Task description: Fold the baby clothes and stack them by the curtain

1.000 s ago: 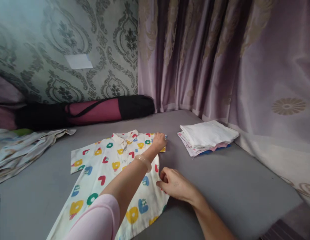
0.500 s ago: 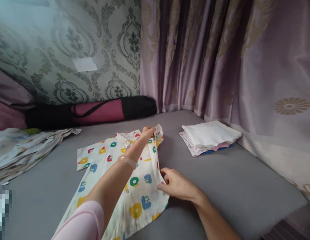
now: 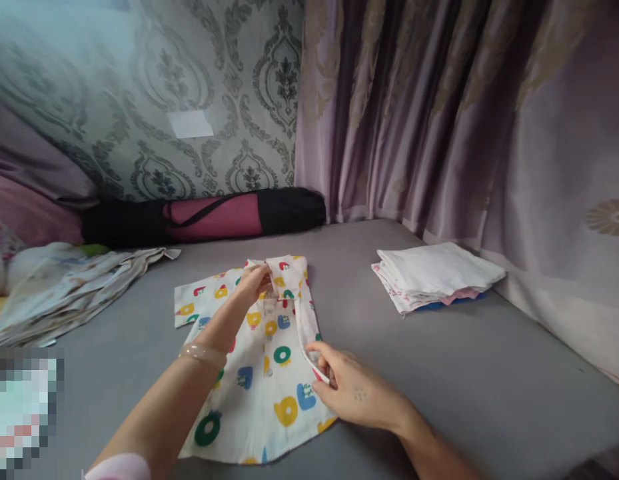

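A white short-sleeved shirt (image 3: 254,417) with red, yellow, green and blue letter-like prints lies front up, its collar end away from me. My left hand (image 3: 254,283) reaches across to the collar area, fingers closed on the sleeve, which is folded inward over the shirt's front. At the shirt's right side edge, my right hand (image 3: 356,390) pinches the fabric between thumb and fingers, and a narrow fold rises along that edge. Part of the collar is hidden behind my left hand and the folded sleeve.
Folded clothes (image 3: 439,270) are stacked to the right on the grey bed surface (image 3: 414,373). Loose garments (image 3: 99,287) lie at the left. A black and maroon long bag (image 3: 214,219) rests along the wall, beside purple curtains (image 3: 389,120).
My left hand has moved left, bringing the right-hand sleeve inward over the shirt's front. My right hand still grips the side edge, now slightly lifted. The view has shifted a little left.
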Demonstrator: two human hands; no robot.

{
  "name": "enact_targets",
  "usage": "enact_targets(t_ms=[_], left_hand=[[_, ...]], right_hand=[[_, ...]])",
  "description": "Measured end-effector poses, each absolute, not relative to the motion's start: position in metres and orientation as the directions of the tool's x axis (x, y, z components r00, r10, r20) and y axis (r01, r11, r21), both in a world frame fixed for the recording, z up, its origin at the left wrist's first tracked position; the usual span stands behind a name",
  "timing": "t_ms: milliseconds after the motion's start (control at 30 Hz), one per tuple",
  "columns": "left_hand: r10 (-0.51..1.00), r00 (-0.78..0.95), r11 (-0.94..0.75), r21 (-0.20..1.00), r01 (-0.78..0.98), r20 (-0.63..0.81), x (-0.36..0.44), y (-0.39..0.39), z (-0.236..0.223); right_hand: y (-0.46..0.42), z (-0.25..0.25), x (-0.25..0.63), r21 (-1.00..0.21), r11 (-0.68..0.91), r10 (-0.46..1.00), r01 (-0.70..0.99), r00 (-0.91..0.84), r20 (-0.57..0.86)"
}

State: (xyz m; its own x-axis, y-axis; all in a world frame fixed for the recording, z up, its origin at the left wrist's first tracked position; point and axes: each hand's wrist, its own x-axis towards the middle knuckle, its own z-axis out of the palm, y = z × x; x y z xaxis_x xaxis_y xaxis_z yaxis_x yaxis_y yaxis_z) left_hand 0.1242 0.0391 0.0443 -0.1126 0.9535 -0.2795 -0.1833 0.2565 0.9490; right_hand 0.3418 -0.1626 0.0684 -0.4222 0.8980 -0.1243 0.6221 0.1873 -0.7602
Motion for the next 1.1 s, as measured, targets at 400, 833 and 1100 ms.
enact_targets(t_ms=[400, 833, 1100], left_hand=[[0.945, -0.148, 0.287, 0.957, -0.048, -0.291, 0.107, 0.029, 0.026], [0.973, 0.052, -0.182, 0.613, 0.769, 0.223, 0.107, 0.015, 0.012], [0.815, 0.372, -0.456, 0.097, 0.885, 0.444, 0.141, 0.026, 0.025]], right_hand=[[-0.165, 0.066, 0.337, -0.723, 0.421, 0.722, 0.547, -0.685, -0.098], [-0.154, 0.052, 0.331, -0.388, 0.554, 0.822, 0.736, -0.556, 0.118], [-0.154, 0.041, 0.318, -0.368, 0.534, 0.844, 0.761, -0.506, 0.177]])
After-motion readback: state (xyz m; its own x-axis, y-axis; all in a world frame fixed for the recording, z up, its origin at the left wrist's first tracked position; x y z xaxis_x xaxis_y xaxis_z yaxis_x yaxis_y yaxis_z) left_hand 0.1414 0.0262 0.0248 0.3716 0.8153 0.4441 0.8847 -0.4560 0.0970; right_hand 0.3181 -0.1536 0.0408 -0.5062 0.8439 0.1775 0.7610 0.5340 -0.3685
